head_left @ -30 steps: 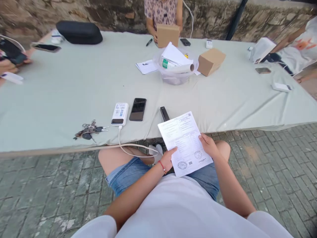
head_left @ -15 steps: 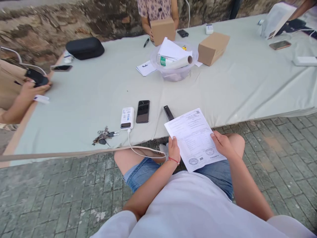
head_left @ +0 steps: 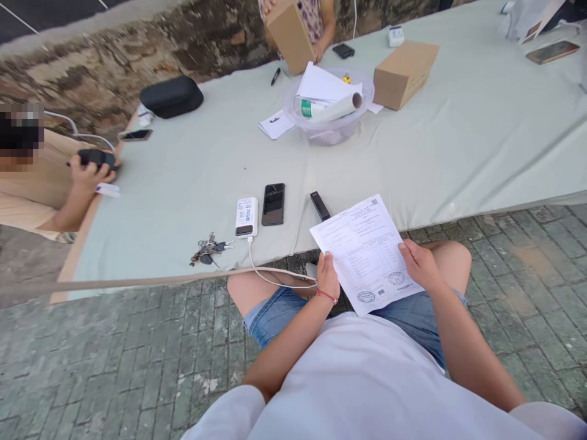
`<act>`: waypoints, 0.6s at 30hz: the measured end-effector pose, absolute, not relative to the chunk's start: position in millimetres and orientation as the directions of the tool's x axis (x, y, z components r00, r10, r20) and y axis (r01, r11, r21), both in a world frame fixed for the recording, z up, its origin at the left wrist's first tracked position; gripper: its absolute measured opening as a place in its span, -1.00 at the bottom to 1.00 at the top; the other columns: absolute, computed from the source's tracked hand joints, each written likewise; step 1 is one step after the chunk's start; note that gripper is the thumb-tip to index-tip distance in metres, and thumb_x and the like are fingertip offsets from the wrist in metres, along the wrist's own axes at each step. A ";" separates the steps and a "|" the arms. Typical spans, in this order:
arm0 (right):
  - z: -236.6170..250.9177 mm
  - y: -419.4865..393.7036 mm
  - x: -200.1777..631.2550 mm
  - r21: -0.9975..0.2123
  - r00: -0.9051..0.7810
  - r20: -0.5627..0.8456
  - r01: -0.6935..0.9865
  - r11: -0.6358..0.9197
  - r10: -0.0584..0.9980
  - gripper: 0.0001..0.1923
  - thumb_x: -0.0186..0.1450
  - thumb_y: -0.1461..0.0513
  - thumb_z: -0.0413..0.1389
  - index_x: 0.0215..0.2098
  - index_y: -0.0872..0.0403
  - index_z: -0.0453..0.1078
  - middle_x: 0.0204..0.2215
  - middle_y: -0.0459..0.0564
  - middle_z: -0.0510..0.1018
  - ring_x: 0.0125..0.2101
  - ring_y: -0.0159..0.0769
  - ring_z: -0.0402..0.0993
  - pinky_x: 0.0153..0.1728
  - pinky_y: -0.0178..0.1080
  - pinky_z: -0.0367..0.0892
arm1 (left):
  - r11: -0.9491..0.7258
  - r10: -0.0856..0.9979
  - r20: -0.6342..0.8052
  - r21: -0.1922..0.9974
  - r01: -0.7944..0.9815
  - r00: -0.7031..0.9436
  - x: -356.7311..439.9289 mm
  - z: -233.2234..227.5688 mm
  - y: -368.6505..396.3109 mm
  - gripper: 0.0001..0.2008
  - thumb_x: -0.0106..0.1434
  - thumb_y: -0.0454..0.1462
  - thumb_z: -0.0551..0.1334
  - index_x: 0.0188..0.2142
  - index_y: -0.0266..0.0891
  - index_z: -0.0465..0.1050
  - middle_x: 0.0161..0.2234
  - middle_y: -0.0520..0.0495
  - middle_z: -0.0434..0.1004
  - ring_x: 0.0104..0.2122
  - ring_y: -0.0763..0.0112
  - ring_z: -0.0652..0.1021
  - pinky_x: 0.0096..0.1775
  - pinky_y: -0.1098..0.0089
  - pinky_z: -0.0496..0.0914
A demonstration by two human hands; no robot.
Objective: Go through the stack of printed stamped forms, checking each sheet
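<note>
Above my lap I hold a printed sheet of paper (head_left: 367,256) with round stamps near its lower edge. My left hand (head_left: 328,276) pinches the sheet's left edge, thumb on top and the other fingers underneath. Its right edge is gripped by my right hand (head_left: 419,264) in the same way. Just beyond the paper's top left corner lies a slim black device (head_left: 320,206). Left of it on the table rest a dark smartphone (head_left: 273,204), a white power bank (head_left: 246,217) with a cable plugged in, and a bunch of keys (head_left: 211,250).
A clear plastic basin (head_left: 328,131) holds papers and a roll, with a cardboard box (head_left: 406,73) to its right on the cloth-covered table (head_left: 192,165). A black case (head_left: 171,96) lies at the far left. A person opposite handles another cardboard box (head_left: 291,35); a person at left holds a dark object.
The view has shifted slightly, moving the near things rightward. Across the table, the person has tilted and lifted the cardboard box. My hands keep the same hold on the paper.
</note>
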State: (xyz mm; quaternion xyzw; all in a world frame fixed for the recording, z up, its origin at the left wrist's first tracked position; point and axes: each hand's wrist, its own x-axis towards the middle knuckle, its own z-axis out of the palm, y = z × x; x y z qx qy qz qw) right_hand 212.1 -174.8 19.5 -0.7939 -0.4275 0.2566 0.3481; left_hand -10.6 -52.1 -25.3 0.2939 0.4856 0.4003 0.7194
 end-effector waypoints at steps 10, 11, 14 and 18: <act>6.2 -148.2 216.1 -0.820 0.482 -0.288 0.322 -0.473 0.828 -0.59 0.39 -0.08 -0.01 -0.41 0.02 0.37 -0.45 -0.06 0.53 -0.36 -0.18 0.46 -0.31 -0.21 0.33 | 0.646 0.742 -0.658 0.652 -0.397 0.129 -5.1 -20.8 -44.4 -0.88 0.32 -0.22 0.34 -0.22 -0.23 0.54 -0.17 -0.14 0.72 -0.12 0.24 0.68 0.17 0.12 0.44; 7.3 -144.6 216.9 -0.829 0.474 -0.314 0.285 -0.481 0.822 -0.60 0.37 -0.07 0.01 -0.40 0.03 0.40 -0.43 -0.05 0.56 -0.34 -0.17 0.48 -0.30 -0.21 0.34 | 0.656 0.731 -0.673 0.644 -0.394 0.115 -5.2 -19.3 -42.7 -0.90 0.32 -0.24 0.33 -0.23 -0.24 0.53 -0.19 -0.14 0.71 -0.13 0.24 0.68 0.16 0.12 0.44; 12.8 -135.2 217.3 -0.852 0.455 -0.408 0.121 -0.509 0.791 -0.63 0.31 -0.05 0.09 -0.32 0.06 0.50 -0.34 0.01 0.65 -0.29 -0.11 0.56 -0.27 -0.18 0.41 | 0.674 0.708 -0.699 0.628 -0.390 0.098 -5.0 -14.4 -35.7 -0.94 0.30 -0.29 0.32 -0.26 -0.26 0.53 -0.23 -0.14 0.71 -0.18 0.25 0.68 0.12 0.12 0.47; 18.6 -127.7 215.4 -0.847 0.428 -0.516 -0.128 -0.515 0.742 -0.65 0.25 -0.03 0.15 -0.27 0.07 0.53 -0.29 0.06 0.70 -0.29 -0.06 0.63 -0.26 -0.14 0.48 | 0.681 0.705 -0.699 0.621 -0.388 0.119 -4.6 -11.8 -26.9 -0.89 0.25 -0.26 0.38 -0.29 -0.26 0.53 -0.27 -0.14 0.70 -0.20 0.24 0.68 0.07 0.12 0.49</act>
